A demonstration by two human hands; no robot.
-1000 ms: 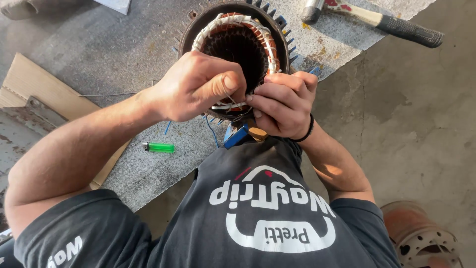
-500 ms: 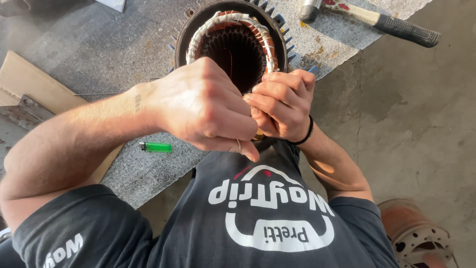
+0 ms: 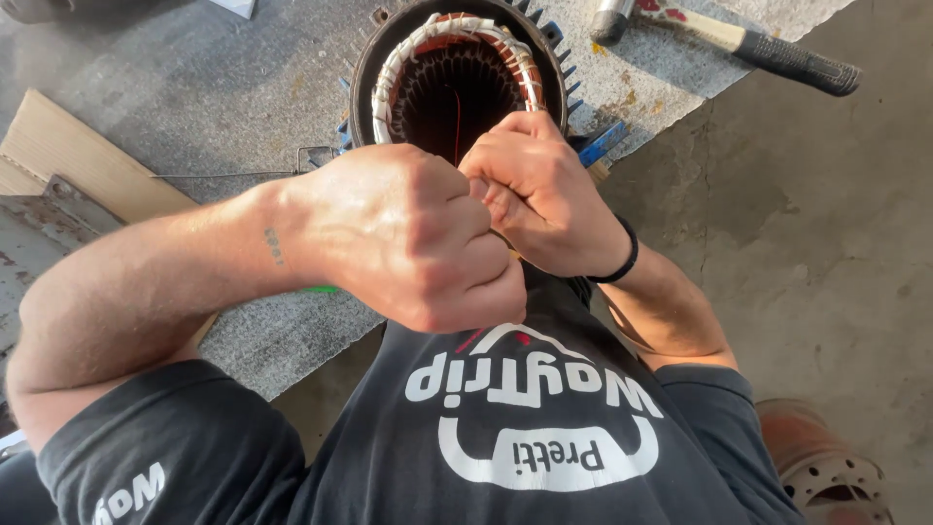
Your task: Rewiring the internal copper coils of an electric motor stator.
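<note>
A round motor stator (image 3: 381,92), with copper windings bound in white tape, stands on a grey stone slab (image 3: 194,87) in front of me. My left hand (image 3: 408,233) is a tight fist just short of its near rim, pulled back towards my chest. My right hand (image 3: 544,194), with a black band on the wrist, is also closed and rests against the near edge of the windings, touching the left fist. Whatever the fingers grip is hidden. A thin red wire (image 3: 457,122) hangs inside the bore.
A hammer (image 3: 748,44) with a black grip lies at the slab's far right corner. A blue tool (image 3: 603,144) pokes out beside the stator. Cardboard (image 3: 78,160) lies to the left, and a thin wire (image 3: 224,175) runs across the slab. A rusty disc (image 3: 836,476) sits on the concrete floor.
My left hand has closed into a fist and drawn back from the windings towards my body, now covering the green lighter. My right hand stays at the rim.
</note>
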